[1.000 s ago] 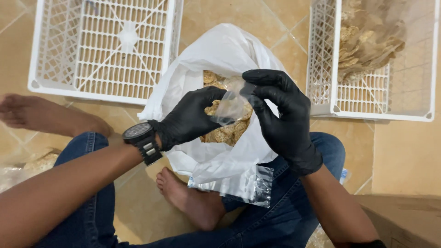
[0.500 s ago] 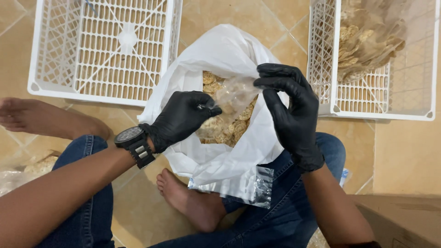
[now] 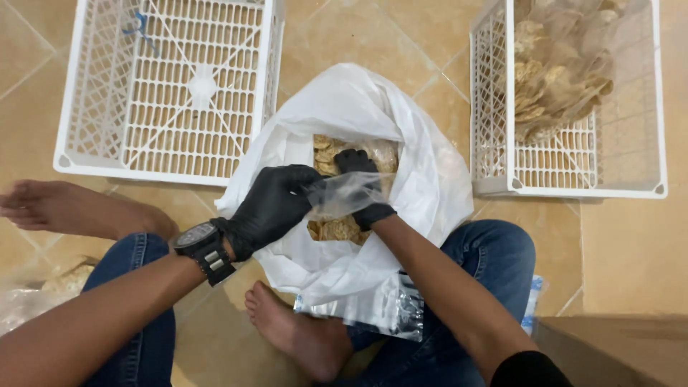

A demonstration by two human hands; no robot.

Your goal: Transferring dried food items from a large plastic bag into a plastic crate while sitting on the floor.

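Both hands wear black gloves. My left hand (image 3: 272,204) pinches the edge of a small clear plastic bag (image 3: 344,192) and holds it over a large white plastic sack (image 3: 423,179) that stands between my knees. The sack is full of round tan crackers (image 3: 326,152). My right hand (image 3: 362,186) reaches down into the sack, partly behind the clear bag, its fingers among the crackers. A dark watch (image 3: 201,247) sits on my left wrist.
An empty white plastic crate (image 3: 168,86) stands on the tiled floor at upper left. A second white crate (image 3: 573,100) at upper right holds clear bags of crackers. A stack of clear bags (image 3: 390,308) lies on my lap. A cardboard box (image 3: 616,351) is at lower right.
My right hand let go of the clear bag's edge and dropped into the sack among the crackers. My left hand still holds the bag, now lower. The view shifted slightly down.
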